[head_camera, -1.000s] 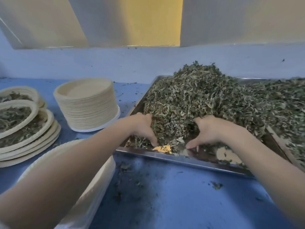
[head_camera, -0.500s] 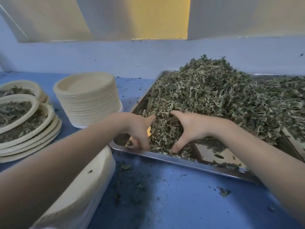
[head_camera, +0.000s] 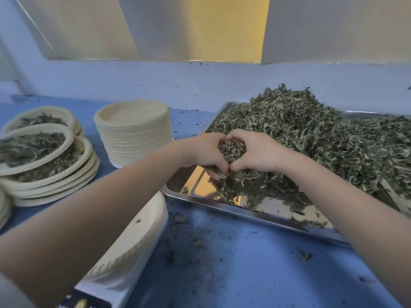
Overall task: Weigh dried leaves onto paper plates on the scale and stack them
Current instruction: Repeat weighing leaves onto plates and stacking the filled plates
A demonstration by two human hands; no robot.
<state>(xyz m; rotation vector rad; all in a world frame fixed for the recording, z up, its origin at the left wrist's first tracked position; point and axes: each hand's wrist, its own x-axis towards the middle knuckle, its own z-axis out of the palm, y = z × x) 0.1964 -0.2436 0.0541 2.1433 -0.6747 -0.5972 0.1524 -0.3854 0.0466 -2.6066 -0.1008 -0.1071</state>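
A big heap of dried leaves [head_camera: 311,138] fills a steel tray [head_camera: 200,190] on the blue table. My left hand [head_camera: 204,152] and my right hand [head_camera: 260,152] are cupped together over the tray's near left corner, holding a clump of dried leaves [head_camera: 232,150] between them. Under my left forearm an empty paper plate [head_camera: 138,236] sits on a white scale [head_camera: 106,292]. A tall stack of empty paper plates [head_camera: 133,134] stands behind it. Further left, plates filled with leaves [head_camera: 44,161] lie stacked, overlapping.
Loose leaf crumbs [head_camera: 195,243] are scattered on the blue table [head_camera: 244,274] in front of the tray. A pale wall with a ledge [head_camera: 200,70] runs close behind everything. More plate rims [head_camera: 4,207] show at the far left edge.
Both hands, apart in the heap a second ago, have closed together and lifted a clump of leaves. The camera has tilted a little.
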